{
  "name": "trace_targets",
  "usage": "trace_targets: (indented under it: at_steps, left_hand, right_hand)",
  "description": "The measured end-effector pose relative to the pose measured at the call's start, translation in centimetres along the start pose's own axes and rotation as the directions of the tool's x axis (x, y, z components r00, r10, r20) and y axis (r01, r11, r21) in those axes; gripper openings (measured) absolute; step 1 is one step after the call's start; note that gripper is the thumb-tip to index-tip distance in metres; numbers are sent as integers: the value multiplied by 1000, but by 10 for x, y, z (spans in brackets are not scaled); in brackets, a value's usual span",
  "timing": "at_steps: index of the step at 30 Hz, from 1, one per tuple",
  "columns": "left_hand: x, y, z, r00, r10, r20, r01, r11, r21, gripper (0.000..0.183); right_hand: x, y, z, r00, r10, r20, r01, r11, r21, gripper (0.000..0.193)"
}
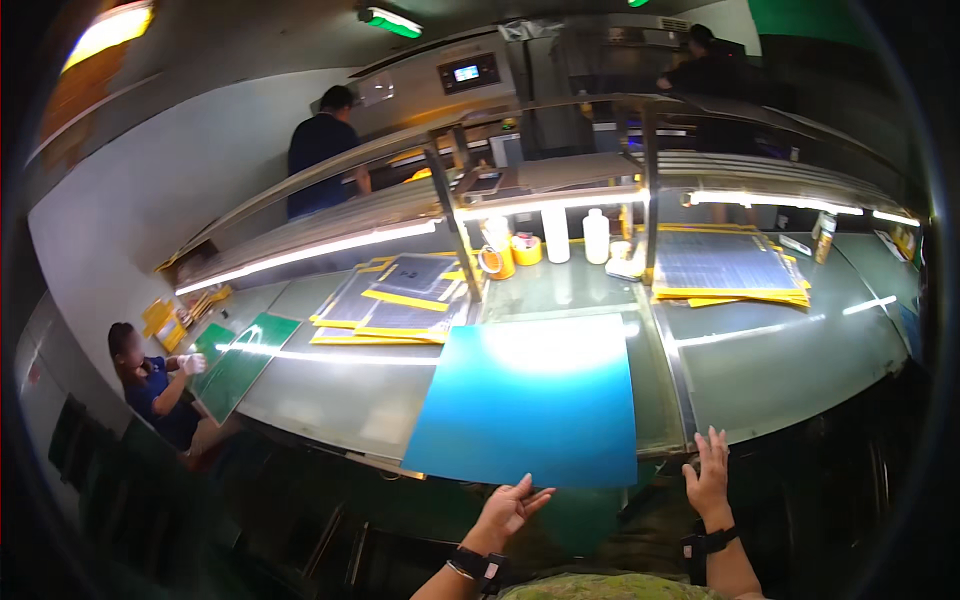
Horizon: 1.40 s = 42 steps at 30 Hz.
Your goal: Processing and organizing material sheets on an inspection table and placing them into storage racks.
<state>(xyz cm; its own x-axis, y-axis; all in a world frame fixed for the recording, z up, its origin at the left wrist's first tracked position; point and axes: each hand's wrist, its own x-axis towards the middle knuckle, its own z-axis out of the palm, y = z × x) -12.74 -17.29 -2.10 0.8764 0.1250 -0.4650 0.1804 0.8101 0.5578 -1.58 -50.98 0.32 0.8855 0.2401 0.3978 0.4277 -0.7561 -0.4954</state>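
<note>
A large, flat blue sheet (530, 410) with a glossy glare at its far end lies over the bench and overhangs its front edge. At the middle of its near edge is my left hand (508, 512), thumb on the rim and fingers just below, pinching it lightly. My right hand (709, 475) is open and holds nothing. Its fingers are spread upward by the bench front, right of the sheet and apart from it. Both wrists wear dark bands.
Yellow-edged dark panels are stacked left (400, 300) and right (730, 265) on the bench (780, 365). White bottles (596, 236) and tape rolls (490, 261) stand behind the sheet. A metal post (650, 200) supports a lit shelf. A person (165, 390) at left handles a green panel (245, 365).
</note>
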Motion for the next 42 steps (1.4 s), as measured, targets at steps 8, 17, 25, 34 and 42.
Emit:
trace_targets:
  at_steps: [8,17,25,34,42]
  left_hand:
    - [32,-52,29,997,-70,18,71,997,-25,25]
    - [17,-40,20,982,-168,82,106,863,493,47]
    - [-43,48,-34,837,545,56,-263,310,914,20]
    - [-1,131,-83,631,732,257,202,-475,857,59]
    - [26,136,-75,800,590,104,305,-550,777,69]
  right_hand:
    - [-43,63,-32,972,230,-44,-231,972,-34,60]
    - [-12,92,-47,972,148,-182,-156,987,-32,52]
    - [57,155,-47,958,89,-274,-108,993,-55,43]
    - [71,150,-7,974,84,-210,-159,914,-372,44]
    - [52,157,-22,952,-12,-307,-144,864,-482,43]
